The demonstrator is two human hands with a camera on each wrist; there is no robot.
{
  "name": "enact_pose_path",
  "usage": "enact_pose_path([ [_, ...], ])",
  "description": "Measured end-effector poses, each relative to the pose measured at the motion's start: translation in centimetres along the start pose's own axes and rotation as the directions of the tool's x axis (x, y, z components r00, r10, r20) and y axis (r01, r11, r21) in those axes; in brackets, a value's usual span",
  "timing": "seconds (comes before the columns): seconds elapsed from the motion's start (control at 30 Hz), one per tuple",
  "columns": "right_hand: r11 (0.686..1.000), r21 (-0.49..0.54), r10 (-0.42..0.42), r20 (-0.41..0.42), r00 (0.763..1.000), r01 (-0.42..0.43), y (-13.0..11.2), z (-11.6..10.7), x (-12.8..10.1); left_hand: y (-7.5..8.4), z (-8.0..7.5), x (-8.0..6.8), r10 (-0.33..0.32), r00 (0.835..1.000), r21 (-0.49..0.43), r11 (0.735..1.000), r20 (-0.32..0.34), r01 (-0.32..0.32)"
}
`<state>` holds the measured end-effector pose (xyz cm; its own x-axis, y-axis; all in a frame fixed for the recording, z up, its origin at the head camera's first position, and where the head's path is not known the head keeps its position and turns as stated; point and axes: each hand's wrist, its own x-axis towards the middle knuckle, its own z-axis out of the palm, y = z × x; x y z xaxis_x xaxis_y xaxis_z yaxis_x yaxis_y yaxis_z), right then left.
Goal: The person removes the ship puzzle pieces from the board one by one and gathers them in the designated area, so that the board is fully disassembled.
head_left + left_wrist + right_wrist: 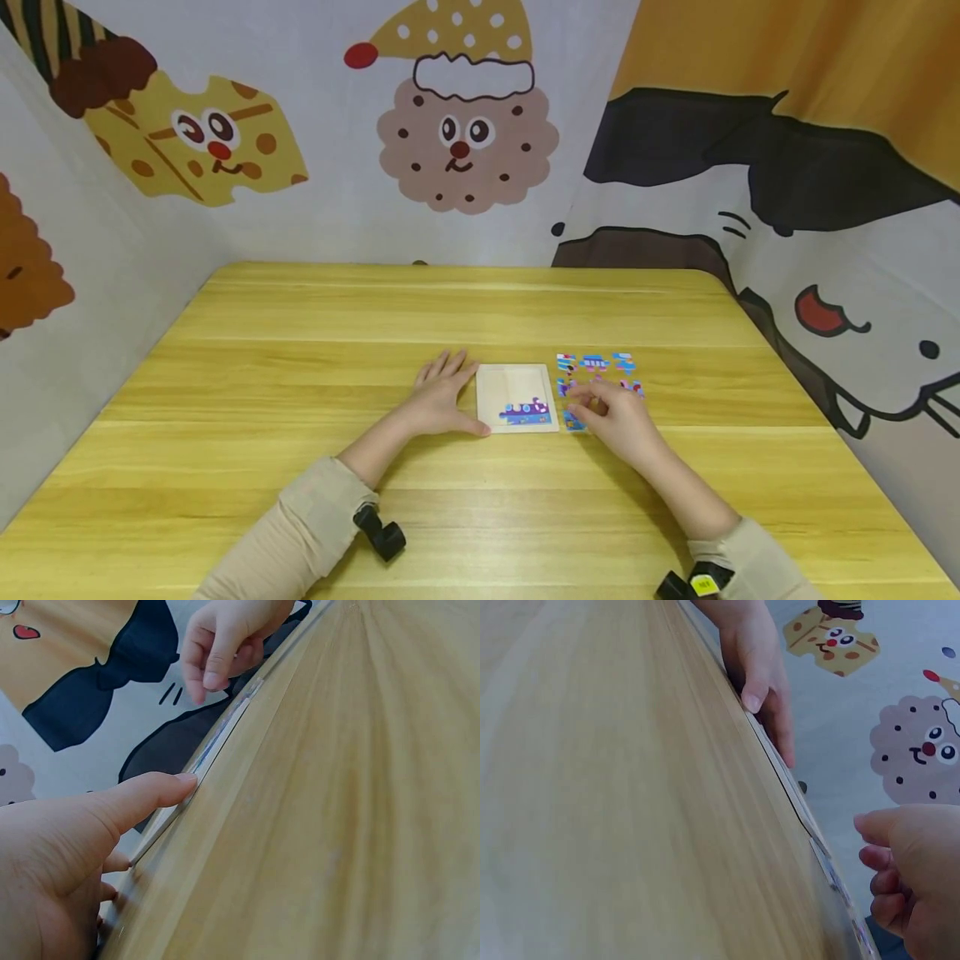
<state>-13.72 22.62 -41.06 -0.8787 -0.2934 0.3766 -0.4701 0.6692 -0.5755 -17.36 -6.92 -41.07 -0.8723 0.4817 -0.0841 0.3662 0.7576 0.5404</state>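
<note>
A square, pale jigsaw board [510,382] lies on the table, with joined purple and blue puzzle pieces [525,412] in its lower right part. My left hand [438,400] touches the board's left side, fingers spread and thumb at the near corner; the left wrist view shows that thumb [161,791] on the edge. Just right of the board, my right hand [621,421] hovers over loose puzzle pieces [595,362], fingers loosely bent. No piece shows between its thumb and fingers. Part of the loose group, including a blue piece [574,421], is partly hidden by this hand.
The wooden table [375,308] extends around the board on all sides. Behind it and along both sides hang cloth walls with cartoon prints, among them a cookie figure [468,150]. A black camera mount [381,533] sits on the left wrist, another [693,582] on the right.
</note>
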Motion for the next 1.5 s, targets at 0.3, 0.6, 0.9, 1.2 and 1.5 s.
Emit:
enact_pose_path([
  [0.3, 0.999, 0.047, -0.027, 0.07, 0.997, 0.023, -1.2, 0.9, 1.0, -0.1, 0.0, 0.1, 0.005, 1.0, 0.0, 1.0, -0.005, -0.005],
  [0.6, 0.998, 0.067, -0.033, 0.166, 0.986, 0.023, -2.3, 1.9, 2.0, 0.1, -0.1, 0.0, -0.011, 1.0, 0.003, 1.0, -0.005, 0.011],
  [0.9, 0.998, 0.061, -0.025, 0.262, 0.965, 0.009, -2.6, 2.7, 2.9, 0.0, 0.0, 0.1, -0.008, 1.0, 0.01, 1.0, -0.01, 0.008],
  [1.2, 0.998, -0.008, -0.058, 0.292, 0.955, 0.063, -2.7, 3.1, 3.0, 0.0, 0.1, 0.1, -0.001, 1.0, 0.003, 1.0, -0.015, 0.002],
  [1.5, 0.997, -0.045, -0.047, 0.308, 0.95, 0.064, -3.1, 3.3, 3.0, -0.2, 0.2, 0.2, 0.004, 1.0, -0.005, 1.0, -0.019, -0.004],
])
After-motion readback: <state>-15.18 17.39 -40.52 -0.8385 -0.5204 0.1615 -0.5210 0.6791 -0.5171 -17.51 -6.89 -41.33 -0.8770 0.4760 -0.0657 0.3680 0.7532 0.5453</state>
